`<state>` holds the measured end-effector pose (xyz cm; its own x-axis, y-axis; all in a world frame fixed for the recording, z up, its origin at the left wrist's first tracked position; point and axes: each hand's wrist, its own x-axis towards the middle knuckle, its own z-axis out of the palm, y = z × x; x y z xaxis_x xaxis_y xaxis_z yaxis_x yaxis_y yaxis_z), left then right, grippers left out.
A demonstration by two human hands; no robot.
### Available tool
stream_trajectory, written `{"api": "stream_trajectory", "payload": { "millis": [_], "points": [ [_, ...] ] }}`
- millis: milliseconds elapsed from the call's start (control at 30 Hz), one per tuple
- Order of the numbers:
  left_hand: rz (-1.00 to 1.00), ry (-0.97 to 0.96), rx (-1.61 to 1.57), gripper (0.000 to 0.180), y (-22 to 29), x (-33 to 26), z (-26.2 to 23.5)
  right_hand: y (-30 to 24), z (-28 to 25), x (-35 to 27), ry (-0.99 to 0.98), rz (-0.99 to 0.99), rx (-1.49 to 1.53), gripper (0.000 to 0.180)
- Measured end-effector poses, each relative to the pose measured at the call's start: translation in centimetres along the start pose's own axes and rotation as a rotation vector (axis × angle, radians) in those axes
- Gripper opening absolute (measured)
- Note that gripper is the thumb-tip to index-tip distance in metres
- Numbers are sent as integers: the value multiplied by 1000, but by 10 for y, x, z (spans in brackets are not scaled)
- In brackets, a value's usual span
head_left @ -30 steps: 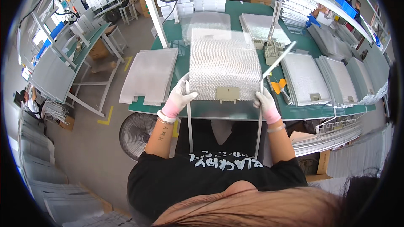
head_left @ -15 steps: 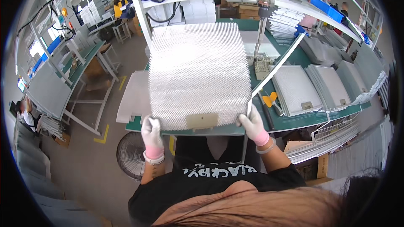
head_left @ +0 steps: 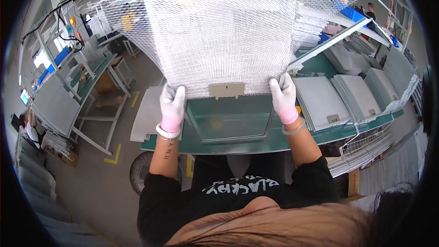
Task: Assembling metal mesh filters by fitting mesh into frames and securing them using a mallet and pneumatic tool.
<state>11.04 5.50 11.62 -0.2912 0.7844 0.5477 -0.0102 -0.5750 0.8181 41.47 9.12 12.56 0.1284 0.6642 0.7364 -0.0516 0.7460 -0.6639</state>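
A silvery metal mesh sheet (head_left: 224, 32) is held up and tilted in front of me, with looser mesh spreading out on both sides of it. A small beige-grey plate (head_left: 227, 90) sits at the middle of its near edge. My left hand (head_left: 172, 103), in a white glove with a pink cuff, is closed on the near left corner. On the near right corner my right hand (head_left: 284, 92), gloved alike, is closed too. From beside it a pale metal strip (head_left: 334, 41) slants up to the right. Below the mesh, a thin rectangular frame (head_left: 233, 137) lies on the green table.
Stacks of framed mesh panels (head_left: 321, 100) stand on the green worktable (head_left: 219, 147) to my right. Pale sheets (head_left: 145, 114) lie at its left end. A round fan (head_left: 139, 174) is on the floor below. Another workbench (head_left: 93, 82) stands to the left.
Both hands have moved up and away from me with the mesh sheet. Mesh now spreads at its sides, and the frame on the table has come into view. The slanting strip has shifted right.
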Motion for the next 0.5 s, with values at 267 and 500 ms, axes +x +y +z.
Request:
{"api": "stream_trajectory", "payload": {
  "millis": [267,500],
  "points": [
    [45,-34,53,24,-63,-23,7,45,-9,-28,21,61,-66,18],
    [-220,-266,235,40,-126,-78,-32,92,-44,-109,-162,382,-83,31]
  ]
}}
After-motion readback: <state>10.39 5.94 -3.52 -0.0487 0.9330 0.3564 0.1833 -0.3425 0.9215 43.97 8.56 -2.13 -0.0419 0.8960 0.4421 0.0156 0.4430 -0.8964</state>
